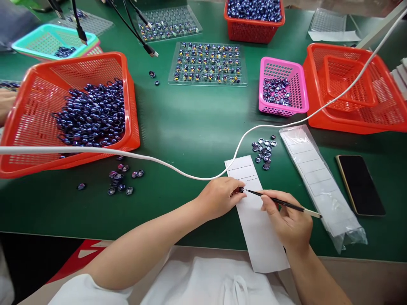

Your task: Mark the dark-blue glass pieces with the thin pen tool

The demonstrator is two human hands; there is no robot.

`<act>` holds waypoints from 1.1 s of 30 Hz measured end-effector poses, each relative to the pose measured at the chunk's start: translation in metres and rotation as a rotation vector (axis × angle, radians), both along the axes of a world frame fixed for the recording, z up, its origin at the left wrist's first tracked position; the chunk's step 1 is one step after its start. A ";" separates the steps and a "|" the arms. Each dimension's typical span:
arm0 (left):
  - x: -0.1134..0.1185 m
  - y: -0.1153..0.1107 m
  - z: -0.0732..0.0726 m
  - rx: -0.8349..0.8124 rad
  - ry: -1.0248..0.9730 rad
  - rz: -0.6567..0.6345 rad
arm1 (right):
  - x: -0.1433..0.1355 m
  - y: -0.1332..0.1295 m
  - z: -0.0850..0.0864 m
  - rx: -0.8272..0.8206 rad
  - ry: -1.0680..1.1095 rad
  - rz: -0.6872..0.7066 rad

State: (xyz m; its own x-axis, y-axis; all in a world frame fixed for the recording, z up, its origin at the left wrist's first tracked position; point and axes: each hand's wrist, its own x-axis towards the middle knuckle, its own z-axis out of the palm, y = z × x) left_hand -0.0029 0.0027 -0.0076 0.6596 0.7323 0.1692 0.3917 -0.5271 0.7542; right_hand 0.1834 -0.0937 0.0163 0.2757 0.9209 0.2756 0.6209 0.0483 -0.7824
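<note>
Between the thumb and fingertips of my left hand (219, 195) is a small dark shiny piece (241, 189), mostly covered by the fingers. My right hand (289, 218) grips a thin black paintbrush (280, 201) like a pen, its tip right at that piece. Both hands are above a long white paper strip (259, 235) with ruled lines near its top. Just beyond my right hand lie several loose shiny dark pieces (264, 149). More loose dark pieces (119, 181) lie to the left of my left forearm.
A white cable (190, 174) crosses the table before my hands. At left stands a red basket (132, 114) of dark looped pieces; at right are a pink basket (282, 65), red baskets (352, 123), wrapped strips (318, 178) and a phone (361, 184). A filled clear tray (206, 82) lies ahead.
</note>
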 end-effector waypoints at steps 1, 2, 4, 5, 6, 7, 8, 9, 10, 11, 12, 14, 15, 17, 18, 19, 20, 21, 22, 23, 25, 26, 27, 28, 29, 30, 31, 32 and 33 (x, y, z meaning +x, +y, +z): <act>0.000 0.000 0.000 0.002 0.000 0.001 | 0.000 0.000 0.000 -0.005 -0.008 0.015; 0.000 0.000 0.000 0.003 -0.002 0.001 | -0.001 0.001 -0.001 -0.009 -0.017 0.026; 0.001 0.000 0.001 0.002 -0.004 0.004 | -0.002 0.002 -0.001 -0.023 -0.033 0.040; 0.001 0.000 0.001 0.000 -0.004 0.006 | -0.002 0.002 -0.001 -0.031 -0.040 0.041; 0.001 0.000 0.002 -0.003 -0.002 0.011 | -0.002 0.003 0.000 -0.041 -0.047 0.036; 0.001 0.000 0.002 -0.006 0.002 0.015 | -0.002 0.003 0.000 -0.052 -0.053 0.030; 0.001 -0.001 0.002 -0.008 0.008 0.020 | -0.002 0.004 0.000 -0.061 -0.059 0.023; 0.001 -0.001 0.002 -0.009 0.016 0.021 | -0.002 0.004 0.000 -0.067 -0.062 0.018; 0.002 -0.001 0.002 -0.009 0.024 0.022 | -0.002 0.004 0.000 -0.069 -0.061 0.016; 0.001 -0.001 0.002 -0.008 0.030 0.021 | -0.001 0.003 0.000 -0.070 -0.053 0.014; 0.001 -0.001 0.002 -0.006 0.034 0.020 | -0.001 0.003 -0.001 -0.071 -0.039 0.016; 0.001 -0.001 0.002 0.000 0.026 0.018 | 0.000 0.002 -0.002 -0.081 0.010 0.022; 0.001 -0.001 0.002 0.002 0.017 0.018 | 0.000 0.001 -0.002 -0.085 0.037 0.024; 0.001 -0.001 0.002 0.003 0.003 0.014 | 0.000 0.001 -0.002 -0.086 0.070 0.019; 0.001 0.000 0.002 -0.001 0.002 0.009 | 0.000 0.001 -0.001 -0.087 0.067 0.014; 0.001 0.000 0.002 -0.006 0.004 0.003 | -0.001 0.001 -0.001 -0.087 0.051 0.006; 0.001 0.000 0.002 -0.010 0.007 -0.001 | -0.001 0.002 0.000 -0.088 0.028 -0.001; 0.001 0.000 0.002 -0.016 0.010 -0.003 | -0.002 0.002 0.000 -0.089 0.003 -0.007; 0.000 0.000 0.002 -0.023 0.011 -0.003 | -0.003 0.003 0.000 -0.087 -0.019 -0.012; 0.000 0.000 0.002 -0.031 0.009 -0.003 | -0.003 0.003 0.000 -0.078 -0.034 -0.013; 0.000 0.000 0.001 -0.052 0.000 0.002 | -0.004 0.003 -0.001 -0.041 -0.041 -0.001; 0.001 0.000 0.001 -0.066 -0.007 0.008 | -0.004 0.003 -0.001 -0.025 -0.037 0.005; 0.001 0.000 0.001 -0.082 -0.013 0.013 | -0.004 0.003 -0.002 -0.012 -0.030 0.012; 0.002 0.000 0.001 -0.099 -0.018 0.019 | -0.004 0.003 -0.002 -0.006 -0.021 0.015; 0.003 0.000 0.001 -0.117 -0.019 0.023 | -0.004 0.003 -0.003 -0.006 -0.008 0.013; 0.003 0.000 0.003 -0.132 -0.018 0.027 | -0.003 0.002 -0.003 -0.010 0.010 0.004; 0.003 0.001 0.005 -0.141 -0.012 0.031 | -0.002 0.002 -0.003 -0.015 0.034 -0.006; 0.001 0.002 0.009 -0.137 -0.006 0.043 | -0.002 0.001 -0.002 -0.016 0.065 -0.017; -0.002 0.004 0.014 -0.120 0.002 0.067 | -0.001 0.001 -0.002 -0.016 0.100 -0.027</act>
